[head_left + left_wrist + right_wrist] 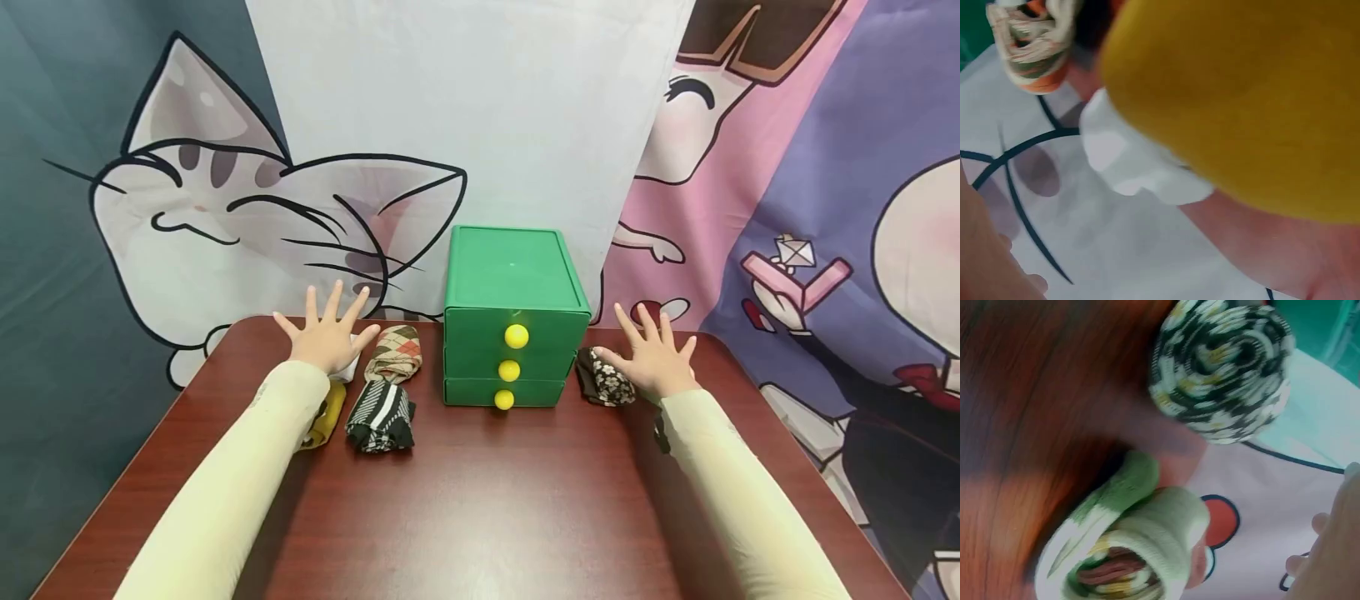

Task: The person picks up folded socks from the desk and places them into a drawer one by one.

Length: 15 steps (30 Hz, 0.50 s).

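My left hand is held out with fingers spread above several rolled socks at the table's left. Partly behind it lie a white roll and a mustard roll. Beside them sit an argyle rolled sock and a black-and-white striped one. On the right, my right hand also spreads its fingers, near a dark flowered roll. The right wrist view shows a pale green and white rolled sock, mostly hidden by my arm in the head view. Neither hand holds anything.
A green drawer box with three yellow knobs stands at the back middle of the dark red-brown table. Behind the table hangs a cartoon-printed cloth.
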Tool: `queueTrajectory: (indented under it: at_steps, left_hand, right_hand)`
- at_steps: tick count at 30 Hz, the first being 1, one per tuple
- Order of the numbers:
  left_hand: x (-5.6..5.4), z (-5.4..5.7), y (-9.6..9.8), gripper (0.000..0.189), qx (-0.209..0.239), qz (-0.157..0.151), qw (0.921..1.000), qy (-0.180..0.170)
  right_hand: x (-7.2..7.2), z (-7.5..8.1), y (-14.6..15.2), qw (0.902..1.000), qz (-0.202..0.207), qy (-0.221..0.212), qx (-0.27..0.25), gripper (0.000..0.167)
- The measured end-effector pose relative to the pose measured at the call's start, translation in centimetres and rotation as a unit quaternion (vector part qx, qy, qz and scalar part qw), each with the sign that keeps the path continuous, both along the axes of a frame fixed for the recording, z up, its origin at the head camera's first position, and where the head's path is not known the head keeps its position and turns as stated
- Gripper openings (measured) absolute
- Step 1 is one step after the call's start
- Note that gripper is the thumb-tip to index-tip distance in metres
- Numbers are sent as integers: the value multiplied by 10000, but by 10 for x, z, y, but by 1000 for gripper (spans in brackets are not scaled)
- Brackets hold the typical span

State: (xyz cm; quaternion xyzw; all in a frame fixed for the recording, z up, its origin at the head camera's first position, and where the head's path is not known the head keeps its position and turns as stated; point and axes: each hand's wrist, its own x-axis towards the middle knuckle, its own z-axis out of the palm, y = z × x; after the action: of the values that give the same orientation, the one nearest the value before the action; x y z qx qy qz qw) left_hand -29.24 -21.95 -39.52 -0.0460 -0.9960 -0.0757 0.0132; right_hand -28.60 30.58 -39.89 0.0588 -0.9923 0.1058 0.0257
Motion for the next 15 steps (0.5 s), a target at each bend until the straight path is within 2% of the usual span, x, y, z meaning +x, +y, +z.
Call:
queueTrajectory:
  at_steps: [5,9,12,15]
  left_hand:
    - [7,12,4,78,232,-218,9988,385]
    - [15,22,8,75,338,-539,9939,896]
    - [20,32,13,74,432,-837,9859,1385]
    - [26,44,20,72,449,-1195,9727,1936]
  right_hand:
    - [10,11,-7,9992,142,344,-147,89]
    - [24,23,-13,9935,308,1001,-451,91]
    - [37,34,-20,9835,503,1553,-784,87]
    - [51,42,-29,9656,744,2159,-1242,77]
